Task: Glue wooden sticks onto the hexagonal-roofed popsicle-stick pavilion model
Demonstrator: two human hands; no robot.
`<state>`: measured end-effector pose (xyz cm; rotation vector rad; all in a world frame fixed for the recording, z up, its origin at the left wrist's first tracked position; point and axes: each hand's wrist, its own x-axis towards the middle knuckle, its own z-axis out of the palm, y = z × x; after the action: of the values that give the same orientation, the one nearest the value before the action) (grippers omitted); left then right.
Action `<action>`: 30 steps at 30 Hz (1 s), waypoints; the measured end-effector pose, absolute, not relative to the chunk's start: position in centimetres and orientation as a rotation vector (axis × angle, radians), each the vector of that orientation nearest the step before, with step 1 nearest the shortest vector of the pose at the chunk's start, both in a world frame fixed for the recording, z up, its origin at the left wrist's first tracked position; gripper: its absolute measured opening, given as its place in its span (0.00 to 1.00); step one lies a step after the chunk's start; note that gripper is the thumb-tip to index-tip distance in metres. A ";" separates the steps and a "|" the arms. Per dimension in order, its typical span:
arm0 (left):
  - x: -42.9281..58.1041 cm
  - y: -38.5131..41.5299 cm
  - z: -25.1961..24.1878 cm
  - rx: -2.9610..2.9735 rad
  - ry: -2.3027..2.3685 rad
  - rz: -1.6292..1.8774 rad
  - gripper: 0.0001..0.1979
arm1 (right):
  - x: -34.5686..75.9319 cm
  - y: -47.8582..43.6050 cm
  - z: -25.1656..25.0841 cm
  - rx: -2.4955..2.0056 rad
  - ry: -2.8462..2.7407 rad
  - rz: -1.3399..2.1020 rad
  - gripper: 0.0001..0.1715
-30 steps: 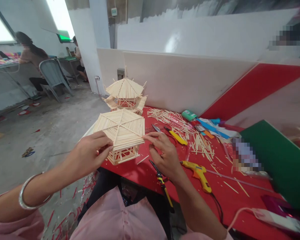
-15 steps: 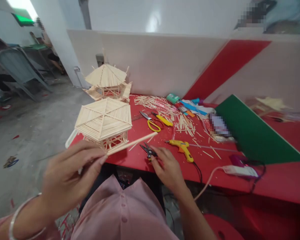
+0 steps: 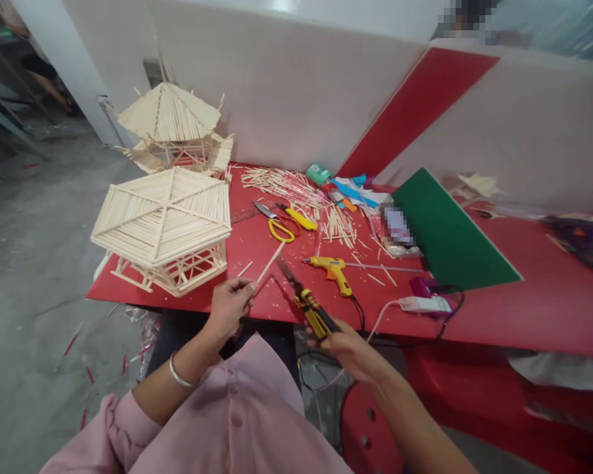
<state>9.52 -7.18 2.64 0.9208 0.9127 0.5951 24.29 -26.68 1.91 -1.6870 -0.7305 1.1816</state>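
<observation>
Between the fingertips of my left hand (image 3: 231, 304) is a thin wooden stick (image 3: 271, 262), slanting up and to the right over the table's front part. My right hand (image 3: 348, 347) grips pliers (image 3: 312, 309) by their yellow-and-black handles. The jaws point up and left, close to the stick but apart from it; whether they are parted is too blurred to tell. Left of my hands stands a model pavilion (image 3: 167, 224) of wooden sticks with a six-sided roof. Behind it is a second stick pavilion (image 3: 170, 122) with a pointed roof.
On the red table (image 3: 277, 306) lie yellow-handled scissors (image 3: 281, 229), a yellow cutter (image 3: 302, 218), a yellow glue gun (image 3: 332, 271) and piles of sticks (image 3: 281, 185). A green board (image 3: 449, 237) leans at the right. A white power strip (image 3: 425, 304) with cables sits near the front edge.
My left hand has moved right and down, away from the pavilion, with the stick. My right hand has raised the pliers, jaws now toward the stick. The view has shifted right.
</observation>
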 end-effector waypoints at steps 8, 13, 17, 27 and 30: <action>11.0 -7.2 2.8 0.928 0.921 0.616 0.22 | 22.6 -26.8 2.4 -1.512 -0.613 1.481 0.35; 11.7 -7.1 3.1 0.971 0.906 0.623 0.20 | 23.3 -24.9 3.3 -1.902 -1.078 1.063 0.39; 11.9 -7.1 3.0 1.005 0.907 0.619 0.19 | 23.7 -24.0 3.4 -1.957 -1.311 0.832 0.45; 11.8 -6.8 3.5 1.245 0.865 0.678 0.09 | 24.7 -23.1 3.4 -1.964 -1.404 0.784 0.43; 11.4 -6.8 3.5 1.302 0.860 0.693 0.06 | 24.5 -23.0 3.2 -1.934 -1.364 0.749 0.42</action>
<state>11.45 -6.81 3.47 1.3020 0.8598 0.6932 24.54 -22.97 3.22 -1.9339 -1.3636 0.7489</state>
